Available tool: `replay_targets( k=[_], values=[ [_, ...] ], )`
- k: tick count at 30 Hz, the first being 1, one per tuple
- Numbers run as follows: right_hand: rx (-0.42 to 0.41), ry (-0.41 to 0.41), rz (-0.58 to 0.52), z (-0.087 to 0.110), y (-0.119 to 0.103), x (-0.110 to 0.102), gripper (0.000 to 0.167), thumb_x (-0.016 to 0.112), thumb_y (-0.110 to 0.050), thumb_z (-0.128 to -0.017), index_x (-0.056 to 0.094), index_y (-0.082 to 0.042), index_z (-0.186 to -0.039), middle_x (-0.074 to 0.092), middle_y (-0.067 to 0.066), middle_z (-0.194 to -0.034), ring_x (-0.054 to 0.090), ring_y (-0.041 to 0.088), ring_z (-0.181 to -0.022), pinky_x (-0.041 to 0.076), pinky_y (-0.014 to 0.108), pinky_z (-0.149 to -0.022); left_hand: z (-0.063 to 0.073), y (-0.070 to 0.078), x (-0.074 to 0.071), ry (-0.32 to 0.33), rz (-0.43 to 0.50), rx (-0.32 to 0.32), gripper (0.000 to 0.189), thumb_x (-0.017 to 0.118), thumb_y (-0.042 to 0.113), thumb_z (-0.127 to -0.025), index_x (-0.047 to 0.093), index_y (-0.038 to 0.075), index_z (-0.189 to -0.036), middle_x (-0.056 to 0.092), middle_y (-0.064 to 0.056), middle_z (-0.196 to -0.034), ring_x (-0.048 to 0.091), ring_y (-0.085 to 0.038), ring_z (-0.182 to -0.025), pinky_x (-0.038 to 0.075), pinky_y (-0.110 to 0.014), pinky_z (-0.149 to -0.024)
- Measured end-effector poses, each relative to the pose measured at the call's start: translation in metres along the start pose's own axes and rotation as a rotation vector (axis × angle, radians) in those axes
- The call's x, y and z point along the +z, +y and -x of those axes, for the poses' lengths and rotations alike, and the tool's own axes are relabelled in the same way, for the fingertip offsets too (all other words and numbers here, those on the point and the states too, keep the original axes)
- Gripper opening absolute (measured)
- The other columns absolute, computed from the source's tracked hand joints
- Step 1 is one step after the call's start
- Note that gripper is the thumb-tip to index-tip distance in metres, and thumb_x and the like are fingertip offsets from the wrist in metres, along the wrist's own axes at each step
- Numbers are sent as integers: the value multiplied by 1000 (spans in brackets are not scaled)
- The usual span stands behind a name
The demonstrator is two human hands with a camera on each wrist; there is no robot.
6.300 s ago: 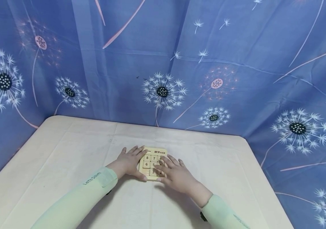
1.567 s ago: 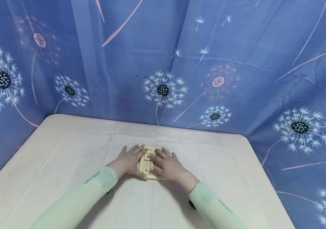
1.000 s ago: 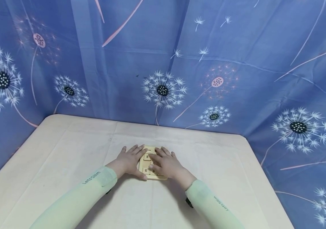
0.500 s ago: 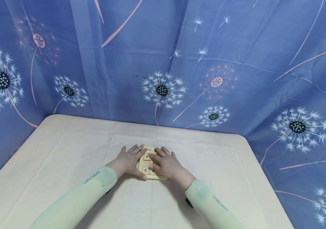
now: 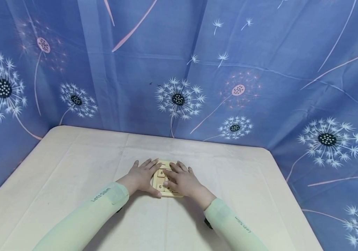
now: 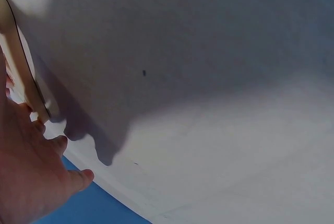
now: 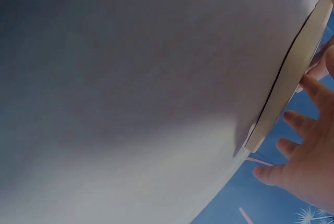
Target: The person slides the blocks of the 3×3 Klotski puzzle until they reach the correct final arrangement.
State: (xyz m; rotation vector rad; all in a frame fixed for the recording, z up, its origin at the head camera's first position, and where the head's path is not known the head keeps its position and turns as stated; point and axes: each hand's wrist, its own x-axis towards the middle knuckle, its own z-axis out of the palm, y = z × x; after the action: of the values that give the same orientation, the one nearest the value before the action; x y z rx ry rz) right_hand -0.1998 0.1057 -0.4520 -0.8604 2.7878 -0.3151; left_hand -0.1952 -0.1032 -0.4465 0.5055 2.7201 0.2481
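Note:
A yellow number slide puzzle [image 5: 172, 195] lies flat on the table. My left hand [image 5: 140, 177] holds its left side, index finger at the upper corner and thumb at the lower one. My right hand [image 5: 183, 180] lies over the right half, its index fingertip at the 8 tile [image 5: 161, 173]. At lower left sits the 6 tile [image 5: 160, 187], with a bare slot between 6 and 8. The right fingers cover most other tiles. In the left wrist view the puzzle's edge [image 6: 21, 72] shows beside the fingers; the right wrist view shows its opposite edge [image 7: 287, 78], with several fingers spread.
A pale cloth covers the table [image 5: 72, 195], which has rounded far corners. Blue curtains [image 5: 135, 87] with dandelion prints stand behind the table and along both sides. Light green sleeves [image 5: 84, 216] cover both forearms.
Since the first frame the 6 tile has moved down to the lower left slot and my right hand has shifted left. In the last half second the 8 tile has edged down slightly.

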Motion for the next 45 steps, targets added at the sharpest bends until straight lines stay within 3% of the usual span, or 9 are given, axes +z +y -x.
replay_targets(
  k=[45],
  values=[
    [-56,-43,-71,12,0,-3,49,58,-46,-102,60,-21,-145,39,15,-165,28,46,-155,30,78,-117,-1,-1,2,11,24,5,121,81,70,-71,25,16,-164,17,-6,-174,19,-35,-161,17,-68,-128]
  ],
)
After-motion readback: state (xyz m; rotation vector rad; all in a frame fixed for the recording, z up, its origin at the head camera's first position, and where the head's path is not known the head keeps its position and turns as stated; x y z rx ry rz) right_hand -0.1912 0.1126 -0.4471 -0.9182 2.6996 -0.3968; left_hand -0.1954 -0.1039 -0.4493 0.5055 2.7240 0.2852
